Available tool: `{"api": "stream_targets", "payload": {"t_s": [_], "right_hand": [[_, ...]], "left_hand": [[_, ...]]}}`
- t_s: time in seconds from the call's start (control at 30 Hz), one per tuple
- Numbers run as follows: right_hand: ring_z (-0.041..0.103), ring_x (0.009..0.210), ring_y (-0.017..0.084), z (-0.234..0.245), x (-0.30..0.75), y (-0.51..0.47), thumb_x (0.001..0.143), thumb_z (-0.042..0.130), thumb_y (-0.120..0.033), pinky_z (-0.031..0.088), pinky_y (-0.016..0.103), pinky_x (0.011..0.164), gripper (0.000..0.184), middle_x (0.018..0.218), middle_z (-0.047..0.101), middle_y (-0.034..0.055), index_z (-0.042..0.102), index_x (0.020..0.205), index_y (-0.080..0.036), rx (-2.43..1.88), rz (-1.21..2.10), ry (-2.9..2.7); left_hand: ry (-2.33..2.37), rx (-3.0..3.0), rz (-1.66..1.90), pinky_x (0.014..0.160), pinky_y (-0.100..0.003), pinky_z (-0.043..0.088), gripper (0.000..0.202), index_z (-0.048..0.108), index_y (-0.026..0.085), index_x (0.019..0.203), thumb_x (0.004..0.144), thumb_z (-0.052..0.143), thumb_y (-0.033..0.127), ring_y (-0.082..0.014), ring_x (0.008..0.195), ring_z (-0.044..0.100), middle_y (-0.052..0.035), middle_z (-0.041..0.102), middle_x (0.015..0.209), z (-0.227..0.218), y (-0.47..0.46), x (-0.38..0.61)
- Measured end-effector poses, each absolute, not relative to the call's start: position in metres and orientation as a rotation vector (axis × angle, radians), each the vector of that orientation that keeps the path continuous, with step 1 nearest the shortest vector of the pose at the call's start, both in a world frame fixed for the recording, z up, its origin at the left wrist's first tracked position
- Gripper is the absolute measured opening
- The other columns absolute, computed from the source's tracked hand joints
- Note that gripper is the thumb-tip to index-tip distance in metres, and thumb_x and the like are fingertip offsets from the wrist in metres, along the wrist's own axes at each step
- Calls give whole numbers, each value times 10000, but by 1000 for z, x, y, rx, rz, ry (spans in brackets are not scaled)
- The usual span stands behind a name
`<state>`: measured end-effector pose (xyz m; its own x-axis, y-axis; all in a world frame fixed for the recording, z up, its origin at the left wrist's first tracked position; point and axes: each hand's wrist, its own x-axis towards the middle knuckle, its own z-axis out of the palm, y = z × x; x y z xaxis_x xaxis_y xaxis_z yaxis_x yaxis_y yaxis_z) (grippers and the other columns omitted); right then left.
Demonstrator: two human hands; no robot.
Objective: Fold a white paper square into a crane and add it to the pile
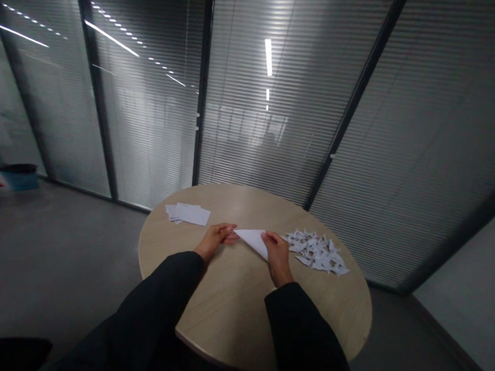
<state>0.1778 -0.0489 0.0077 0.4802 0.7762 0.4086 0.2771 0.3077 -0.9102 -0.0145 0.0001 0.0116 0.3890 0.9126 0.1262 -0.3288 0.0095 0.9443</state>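
Note:
A white sheet of paper folded into a triangle [253, 238] lies on the round wooden table [239, 309] in front of me. My left hand [217, 239] pinches the paper's left tip with closed fingers. My right hand [275, 254] presses down on its right side, fingers curled over the fold. Both arms wear black sleeves.
A small stack of flat white sheets [187, 213] lies at the table's far left. A pile of several folded white paper figures [318, 251] sits to the right of my hands. Glass walls with blinds stand behind the table. Coloured bins [13, 176] stand on the floor far left.

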Motion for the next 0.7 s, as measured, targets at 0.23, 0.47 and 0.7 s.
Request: {"api": "stream_targets", "payload": {"t_s": [0.23,0.47,0.7], "right_hand": [[617,712,224,14,159,-56,617,689,-513,464,316,640,402,751,700,69,695,785,-148,-1221,577,-1069],[624,711,222,17,144,-61,639,683,-493,481,315,642,359,759,704,63,696,782,-165,-1154,655,-1089],[621,740,227,17,147,-62,630,695,-486,482,322,664,376,790,705,77,702,790,-146,-1158,636,-1079]], "left_hand": [[601,1272,976,705,-305,538,518,656,72,963,563,809,363,-196,803,645,-131,688,915,17,-17,-7],[712,1265,985,655,-279,526,471,693,40,747,507,814,427,-165,642,634,-129,701,765,22,-22,-7],[761,1250,997,603,-259,511,504,697,33,709,472,814,463,-132,552,604,-113,687,673,22,-18,-8]]}}
